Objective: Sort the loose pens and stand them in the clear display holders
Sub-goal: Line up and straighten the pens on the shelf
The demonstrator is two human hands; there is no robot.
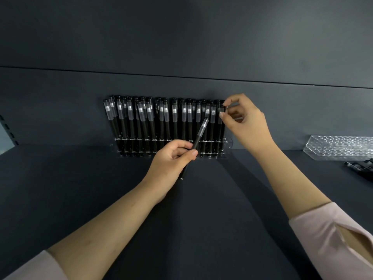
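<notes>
A clear display holder (229,141) stands against the dark back wall, filled with several upright black pens (141,122) with clear caps. My left hand (173,158) grips one loose black pen (200,134), tilted with its clear cap pointing up and right toward the row. My right hand (242,120) is at the row's right end, thumb and forefinger pinched on the cap of the rightmost standing pen (221,116).
A second clear holder (339,147) with no pens lies on the shelf at the far right. Several loose black pens (361,166) lie in front of it by the right edge. A slotted shelf upright (9,128) shows at the far left.
</notes>
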